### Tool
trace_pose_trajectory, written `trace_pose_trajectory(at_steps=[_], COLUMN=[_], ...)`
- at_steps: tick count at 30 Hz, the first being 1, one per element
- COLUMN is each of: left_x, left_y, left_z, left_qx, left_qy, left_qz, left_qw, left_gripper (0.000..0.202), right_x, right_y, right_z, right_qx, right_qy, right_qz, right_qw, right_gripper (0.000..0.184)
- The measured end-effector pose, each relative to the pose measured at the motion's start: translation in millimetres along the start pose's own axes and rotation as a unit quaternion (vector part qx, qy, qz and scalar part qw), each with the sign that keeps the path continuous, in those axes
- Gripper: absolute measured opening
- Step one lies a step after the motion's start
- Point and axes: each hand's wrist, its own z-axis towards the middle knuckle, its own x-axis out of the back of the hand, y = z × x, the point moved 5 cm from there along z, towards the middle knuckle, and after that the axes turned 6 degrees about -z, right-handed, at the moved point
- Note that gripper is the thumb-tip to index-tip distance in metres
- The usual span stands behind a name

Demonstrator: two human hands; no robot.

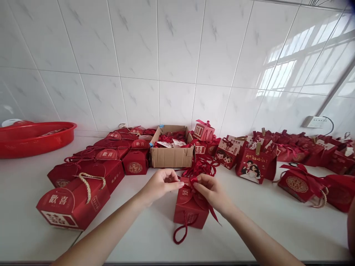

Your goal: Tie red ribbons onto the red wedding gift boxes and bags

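A red gift box point(191, 214) stands on the white table in front of me, a dark red cord handle point(181, 235) hanging down its near side. Red ribbon point(213, 212) runs over its top, and one loose end trails down on the right. My left hand point(163, 184) pinches ribbon at the box's upper left, thumb and forefinger pressed together. At the top right, my right hand point(212, 190) is closed on the same ribbon near a loop or knot. The fingers partly cover the knot, so its form is unclear.
Behind the box lies a heap of red ribbon point(201, 166), beside a cardboard box point(172, 157) holding cards and ribbon. Rows of red gift boxes point(73, 203) stand at left, with more decorated boxes point(253, 166) at right. A red basin point(36, 142) sits far left against the tiled wall.
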Motion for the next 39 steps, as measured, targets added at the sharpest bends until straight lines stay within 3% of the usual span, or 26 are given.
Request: trace_pose_trajectory(at_steps=[3,7,14,16,19,21,26,31,39], left_x=[-12.0,-24.1,-31.3,-34.4,-43.8,-43.8,-20.8,-15.6,-12.0], left_y=[18.7,45.8,62.6,62.1,57.6,49.9,25.8,10.4,-1.1], left_z=[-3.2,-2.1,16.1,23.6,34.5,40.9,44.0,31.1,31.1], left_qx=[0.006,-0.036,-0.095,-0.119,-0.136,-0.132,-0.132,-0.123,-0.101], left_qy=[-0.051,-0.064,0.01,-0.012,-0.14,-0.176,-0.02,-0.014,-0.015], left_qz=[-0.045,-0.058,-0.087,-0.108,-0.119,-0.087,0.054,0.085,0.057], left_qw=[0.998,0.996,0.992,0.987,0.974,0.972,0.99,0.989,0.993], left_gripper=[0.03,0.025,0.021,0.023,0.036,0.047,0.038,0.025,0.026], right_x=[-4.5,-6.5,-4.6,-4.7,-4.5,-3.8,-2.6,-3.3,-3.6], right_y=[-3.4,-8.5,-12.9,-11.8,-7.6,-4.1,0.2,-0.7,3.5], right_z=[1.1,-1.4,-8.4,-9.9,-9.6,-7.9,-3.5,-2.0,-2.3], right_qx=[-0.011,-0.004,0.039,0.049,0.048,0.042,0.034,0.038,0.059], right_qy=[0.058,0.085,0.057,0.055,0.058,0.06,0.058,0.056,0.109], right_qz=[-0.057,-0.113,-0.134,-0.138,-0.128,-0.11,-0.066,-0.051,-0.025], right_qw=[0.997,0.99,0.989,0.988,0.989,0.991,0.996,0.996,0.992], right_gripper=[0.019,0.015,0.015,0.021,0.029,0.031,0.031,0.029,0.018])
